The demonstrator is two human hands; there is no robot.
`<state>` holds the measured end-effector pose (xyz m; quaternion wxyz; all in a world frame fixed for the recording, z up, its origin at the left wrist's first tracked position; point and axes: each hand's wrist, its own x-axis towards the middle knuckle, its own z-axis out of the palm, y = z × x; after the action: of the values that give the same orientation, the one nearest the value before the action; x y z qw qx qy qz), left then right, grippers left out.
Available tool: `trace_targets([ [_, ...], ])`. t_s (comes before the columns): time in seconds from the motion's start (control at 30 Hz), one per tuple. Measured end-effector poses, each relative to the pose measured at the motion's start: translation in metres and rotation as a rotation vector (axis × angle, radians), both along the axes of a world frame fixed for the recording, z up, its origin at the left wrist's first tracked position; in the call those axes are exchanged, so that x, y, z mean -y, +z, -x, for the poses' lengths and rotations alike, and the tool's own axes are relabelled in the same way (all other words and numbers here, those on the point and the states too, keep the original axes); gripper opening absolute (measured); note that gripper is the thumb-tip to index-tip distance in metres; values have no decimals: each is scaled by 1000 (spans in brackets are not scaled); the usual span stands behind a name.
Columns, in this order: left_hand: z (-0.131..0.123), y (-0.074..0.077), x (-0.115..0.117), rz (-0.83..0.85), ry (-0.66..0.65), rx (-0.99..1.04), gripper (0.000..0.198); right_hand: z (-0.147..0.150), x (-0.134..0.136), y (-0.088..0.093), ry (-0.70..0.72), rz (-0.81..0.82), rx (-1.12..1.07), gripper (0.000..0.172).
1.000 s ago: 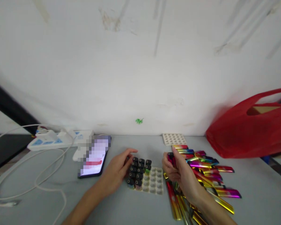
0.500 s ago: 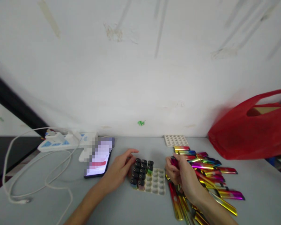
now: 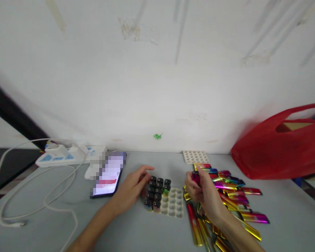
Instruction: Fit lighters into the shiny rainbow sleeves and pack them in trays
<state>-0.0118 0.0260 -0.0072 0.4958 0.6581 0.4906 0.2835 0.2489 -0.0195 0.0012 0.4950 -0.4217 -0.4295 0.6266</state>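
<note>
My right hand (image 3: 203, 190) is closed round a shiny red-purple stick (image 3: 196, 177) with a dark end; the end points up between thumb and fingers, and the rest is hidden in the hand. My left hand (image 3: 132, 185) rests at the left side of a pale tray (image 3: 172, 206) with round hollows. Its index finger is stretched out and its thumb is close to the black-topped pieces (image 3: 152, 190); whether they touch I cannot tell. Several of these pieces stand upright in the tray's left columns, each top with a small hole. The right columns show bare hollows.
Many loose shiny coloured sticks (image 3: 227, 185) are heaped under and beyond my right hand. A second pale tray (image 3: 196, 157) lies by the wall. To the left are a phone (image 3: 110, 175), a power strip (image 3: 60, 157) and a white cable (image 3: 46, 199). A red bag (image 3: 275, 150) stands at right.
The view has shifted slightly. My right hand still grips the stick and has turned a little, while my left hand stays beside the tray.
</note>
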Motion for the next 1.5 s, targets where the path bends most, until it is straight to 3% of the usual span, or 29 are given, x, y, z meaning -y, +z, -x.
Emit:
trace_targets([
  [0.63,0,-1,-1,-43,-10,-34,46,7,1,-1,16,41,-11,58],
  [0.9,0,0,-2,-42,-23,-68,48,-9,-4,6,-69,131,-59,41],
  [1.2,-1,3,1,-112,-27,-111,43,0,3,15,-27,-2,-39,54],
  [1.27,-1,2,2,-107,-29,-108,43,6,10,17,-49,-47,22,44],
  [1.37,-1,1,2,-99,-35,-101,42,10,20,23,-109,-253,288,28],
  [1.5,-1,1,2,-98,-30,-97,42,8,27,29,47,-378,506,18],
])
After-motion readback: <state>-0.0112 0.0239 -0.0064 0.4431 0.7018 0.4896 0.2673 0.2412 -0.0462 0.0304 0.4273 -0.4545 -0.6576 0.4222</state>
